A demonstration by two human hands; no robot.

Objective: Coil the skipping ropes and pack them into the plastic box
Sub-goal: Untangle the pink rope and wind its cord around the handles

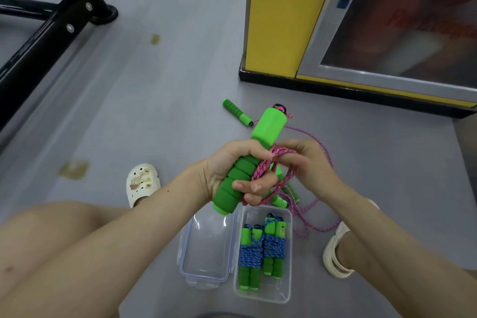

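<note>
Where the lid (pixel 206 240) sits: flat on the floor, touching the box's left side.
left hand (pixel 227 162): up over the box's far end, fingers curled tight round the handle's foam grip.
handle (pixel 268 126): held above the box's far-left corner. Its long axis tilts from near-left to far-right, with the fat end pointing away from the box.
box (pixel 289 266): on the floor, two blue bundles (pixel 260 248) lying lengthwise inside.
right hand (pixel 309 162): above the box's far-right corner, fingertips pinching a few loops right up against the handle.
rope (pixel 273 156): the loops touch the handle's right side and the slack drops to the floor right of the box. My guess is the right hand, being nearer, winds across that axis while the left just holds.
</note>
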